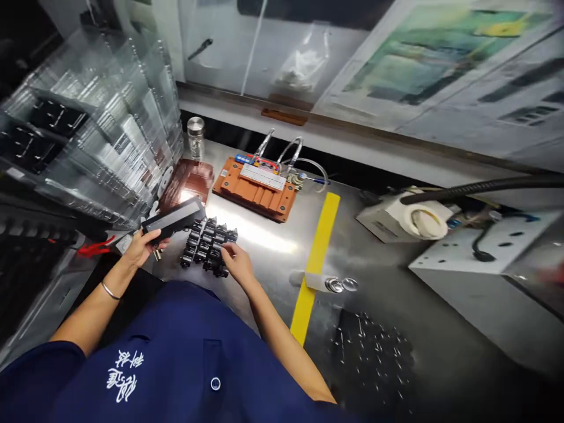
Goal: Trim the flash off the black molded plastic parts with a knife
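My left hand [144, 247] is wrapped round a flat, dark rectangular case [174, 218] with a grey panel on its upper face, held tilted above the bench. To the right of it, several shiny black cylindrical parts [205, 247] stand close together in rows on the metal. My right hand [239, 263] is at the right end of these rows, its fingers closed against one of the small black parts; the fingertips are partly hidden. Behind the rows sits an orange-brown fixture block [258, 191] with a white label and clear tubes.
Clear plastic trays [127, 123] are stacked high at the left. A glass jar [195, 141] stands behind a brown translucent tray [189, 182]. Yellow tape [324, 232] crosses the bench. Several thin pieces lie on a dark mat [370, 352], near a grey machine [484, 276].
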{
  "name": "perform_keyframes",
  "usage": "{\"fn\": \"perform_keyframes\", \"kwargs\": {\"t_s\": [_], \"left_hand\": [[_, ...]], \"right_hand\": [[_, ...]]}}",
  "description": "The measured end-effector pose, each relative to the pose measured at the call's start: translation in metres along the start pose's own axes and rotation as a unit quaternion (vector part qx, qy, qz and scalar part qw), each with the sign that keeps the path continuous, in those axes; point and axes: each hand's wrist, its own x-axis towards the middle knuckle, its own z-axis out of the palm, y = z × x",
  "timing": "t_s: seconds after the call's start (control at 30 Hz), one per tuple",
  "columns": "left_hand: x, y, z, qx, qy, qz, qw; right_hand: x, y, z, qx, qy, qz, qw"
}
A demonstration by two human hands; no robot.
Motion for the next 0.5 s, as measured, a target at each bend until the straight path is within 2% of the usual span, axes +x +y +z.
{"fn": "perform_keyframes", "kwargs": {"t_s": [0.1,0.2,0.3,0.4,0.5], "left_hand": [[-0.043,0.014,-0.048,-0.192,0.118,0.004,0.974],[-0.089,0.021,-0.086,-0.257,0.234,0.042,0.937],[-0.124,0.02,-0.114,-0.281,0.308,0.064,0.907],[-0.138,0.017,-0.132,-0.281,0.312,0.054,0.906],[-0.133,0.014,-0.141,-0.271,0.249,0.015,0.93]], "right_hand": [[0.022,-0.041,0.054,-0.065,-0.128,-0.102,0.984],[0.033,-0.084,0.116,-0.13,-0.236,-0.181,0.946],[0.037,-0.119,0.172,-0.188,-0.296,-0.242,0.905],[0.041,-0.15,0.217,-0.223,-0.316,-0.3,0.872],[0.048,-0.172,0.247,-0.235,-0.332,-0.348,0.845]]}}
